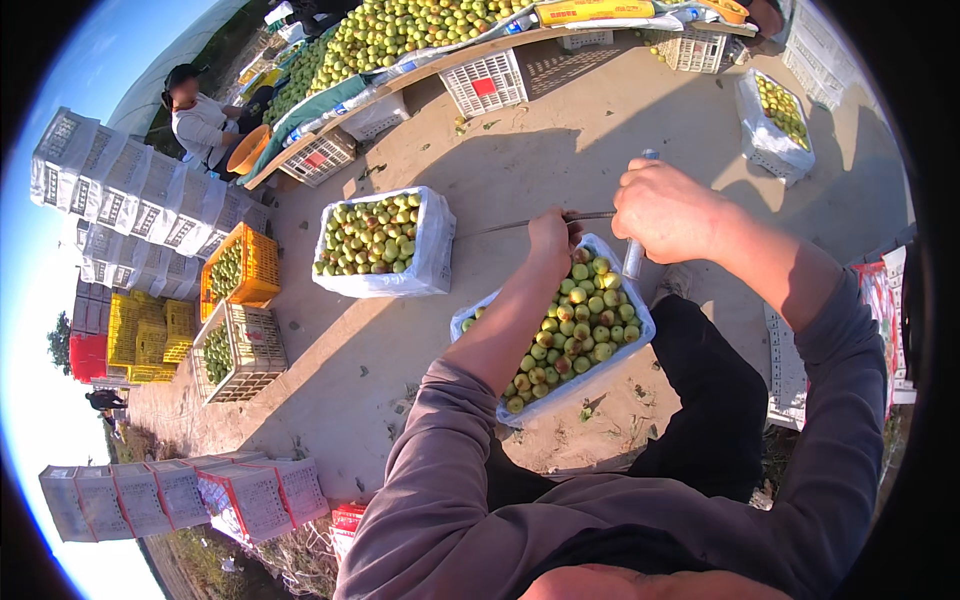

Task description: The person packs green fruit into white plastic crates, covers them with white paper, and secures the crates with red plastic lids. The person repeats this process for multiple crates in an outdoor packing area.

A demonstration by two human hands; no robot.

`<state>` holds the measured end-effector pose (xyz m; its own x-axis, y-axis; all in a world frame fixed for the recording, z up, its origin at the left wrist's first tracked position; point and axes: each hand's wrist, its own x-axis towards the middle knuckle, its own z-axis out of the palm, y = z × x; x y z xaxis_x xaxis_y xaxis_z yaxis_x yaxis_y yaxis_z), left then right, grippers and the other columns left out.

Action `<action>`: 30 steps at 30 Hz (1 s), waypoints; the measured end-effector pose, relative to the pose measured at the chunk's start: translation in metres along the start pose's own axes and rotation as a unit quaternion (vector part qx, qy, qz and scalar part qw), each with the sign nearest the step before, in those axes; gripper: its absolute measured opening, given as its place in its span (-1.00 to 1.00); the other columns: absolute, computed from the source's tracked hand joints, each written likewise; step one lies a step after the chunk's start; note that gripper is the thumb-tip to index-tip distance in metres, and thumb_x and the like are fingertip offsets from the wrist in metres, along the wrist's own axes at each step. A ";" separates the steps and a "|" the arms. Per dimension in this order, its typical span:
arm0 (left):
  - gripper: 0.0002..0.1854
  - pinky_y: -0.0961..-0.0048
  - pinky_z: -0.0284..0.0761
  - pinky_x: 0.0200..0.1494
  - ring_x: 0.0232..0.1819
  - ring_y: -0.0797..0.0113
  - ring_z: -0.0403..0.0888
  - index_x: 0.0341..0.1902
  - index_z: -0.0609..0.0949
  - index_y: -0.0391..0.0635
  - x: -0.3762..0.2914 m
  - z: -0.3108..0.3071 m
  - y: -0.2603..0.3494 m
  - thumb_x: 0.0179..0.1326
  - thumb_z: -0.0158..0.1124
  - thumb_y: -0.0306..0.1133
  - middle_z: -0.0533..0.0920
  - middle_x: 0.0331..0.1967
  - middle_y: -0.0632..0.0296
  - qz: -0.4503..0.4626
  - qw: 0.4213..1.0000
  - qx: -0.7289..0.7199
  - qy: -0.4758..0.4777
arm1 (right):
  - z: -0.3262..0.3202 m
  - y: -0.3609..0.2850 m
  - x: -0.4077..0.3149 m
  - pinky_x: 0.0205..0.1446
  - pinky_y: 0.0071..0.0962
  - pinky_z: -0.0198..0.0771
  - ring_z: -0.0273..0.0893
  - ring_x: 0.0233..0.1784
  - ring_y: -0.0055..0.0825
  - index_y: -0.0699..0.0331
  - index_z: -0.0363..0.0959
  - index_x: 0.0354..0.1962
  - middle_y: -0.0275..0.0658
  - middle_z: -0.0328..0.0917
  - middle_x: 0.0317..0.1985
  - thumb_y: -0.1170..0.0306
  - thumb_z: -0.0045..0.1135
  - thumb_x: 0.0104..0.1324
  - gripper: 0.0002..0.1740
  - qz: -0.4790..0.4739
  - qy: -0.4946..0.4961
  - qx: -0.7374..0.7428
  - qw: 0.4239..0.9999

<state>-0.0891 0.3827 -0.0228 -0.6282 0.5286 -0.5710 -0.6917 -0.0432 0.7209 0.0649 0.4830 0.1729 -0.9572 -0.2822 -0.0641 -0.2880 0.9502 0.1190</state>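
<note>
My right hand [664, 214] is closed around a pale cylindrical handle [634, 259] beyond the near crate. A thin dark rod [589, 216] runs from that hand to my left hand [553, 240], whose fingers are closed on it, and a thin line continues to the left over the ground. Below the hands, between my legs, a plastic-lined crate [649, 330] stands full of green and reddish-brown round fruit [577, 326]; my left forearm covers part of it. Whether the rod and handle are one tool, I cannot tell.
Another lined crate [442, 247] of fruit stands ahead to the left, one [787, 161] at the upper right. Beyond is a sorting table [420, 71] heaped with fruit. A person [199, 124] works at its left end. Stacked crates [127, 180] line the left side.
</note>
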 end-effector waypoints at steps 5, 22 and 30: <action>-0.72 0.40 0.52 -0.44 -0.45 0.35 0.55 -0.22 0.54 -0.25 -0.045 0.079 -0.002 0.46 -0.13 -0.35 0.59 -0.41 0.15 0.007 0.993 -0.075 -0.087 | -0.071 0.003 -0.050 0.02 -0.42 0.35 0.49 -0.24 -0.35 0.13 0.63 -0.66 -0.33 0.52 -0.55 0.45 0.26 -0.18 -0.96 0.010 0.036 -0.119 0.992; -0.74 0.55 0.42 -0.55 -0.60 0.47 0.42 -0.30 0.59 -0.14 -0.142 -0.145 -0.067 0.40 0.04 -0.25 0.56 -0.53 0.26 -0.164 0.963 -0.079 -0.197 | -0.038 -0.301 0.014 -0.32 -0.29 0.44 0.67 -0.36 -0.35 0.09 0.74 -0.44 -0.36 0.72 -0.46 0.24 0.27 0.08 -0.83 -0.232 -0.105 -0.232 0.939; -0.69 0.48 0.45 -0.45 -0.51 0.44 0.44 -0.02 0.52 -0.19 -0.154 -0.205 -0.029 0.17 0.07 -0.37 0.55 -0.49 0.20 -0.212 0.822 -0.261 -0.460 | -0.046 -0.345 0.129 -0.19 -0.41 0.37 0.67 -0.39 -0.50 0.00 0.71 -0.57 -0.43 0.72 -0.51 0.31 0.29 0.02 -0.94 -0.232 0.062 -0.204 0.949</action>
<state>-0.0457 0.1290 -0.0359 0.0785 0.9968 -0.0157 -0.9885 0.0798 0.1287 0.0394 0.1122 0.1696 -0.7141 -0.6943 -0.0896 -0.6409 0.5969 0.4827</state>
